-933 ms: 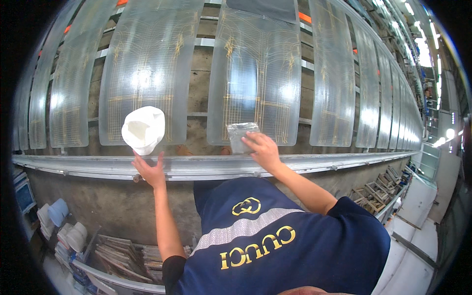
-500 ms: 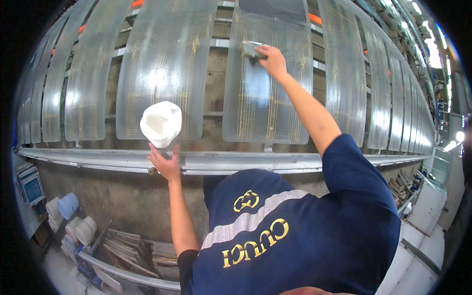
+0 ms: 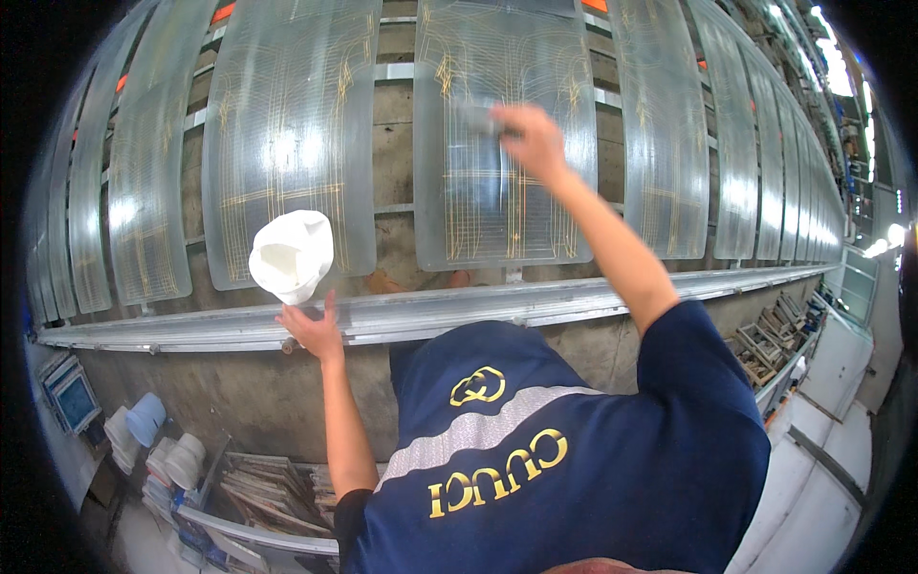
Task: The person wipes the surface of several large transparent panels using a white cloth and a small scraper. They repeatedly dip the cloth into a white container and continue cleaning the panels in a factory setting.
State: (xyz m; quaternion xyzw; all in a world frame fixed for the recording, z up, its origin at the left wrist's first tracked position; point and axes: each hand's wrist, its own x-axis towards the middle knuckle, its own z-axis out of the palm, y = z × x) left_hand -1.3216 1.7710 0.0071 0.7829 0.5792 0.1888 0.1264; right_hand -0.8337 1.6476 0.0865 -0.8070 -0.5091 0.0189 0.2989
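Head view, nearest first: the person's navy shirt (image 3: 574, 459) is close to the near side of the long metal rail (image 3: 535, 302). On that same side, below the rail's left stretch, are concrete floor (image 3: 220, 387), stacked frames (image 3: 263, 488) and a pale blue bucket (image 3: 145, 418); more frames (image 3: 776, 340) lie near the rail's right end. The left hand (image 3: 314, 331) is over the rail, fingers and thumb spread apart, just below a white container (image 3: 317, 247); whether they touch it I cannot tell. The container sits just past the rail, at the near end of a glossy grey panel (image 3: 277, 153). Further beyond the rail, the right hand (image 3: 531, 143) is clamped on a grey block (image 3: 478, 117), blurred, over the next panel (image 3: 478, 230); contact is unclear. Both panels carry thin yellowish lines, and similar panels line the rail to either side. Farthest off, past the rail's right end, bright lights (image 3: 896, 236) shine.

Since half a second ago, the right hand and block have come somewhat nearer the rail; in the oldest frame they were nearer still. The container keeps its place.
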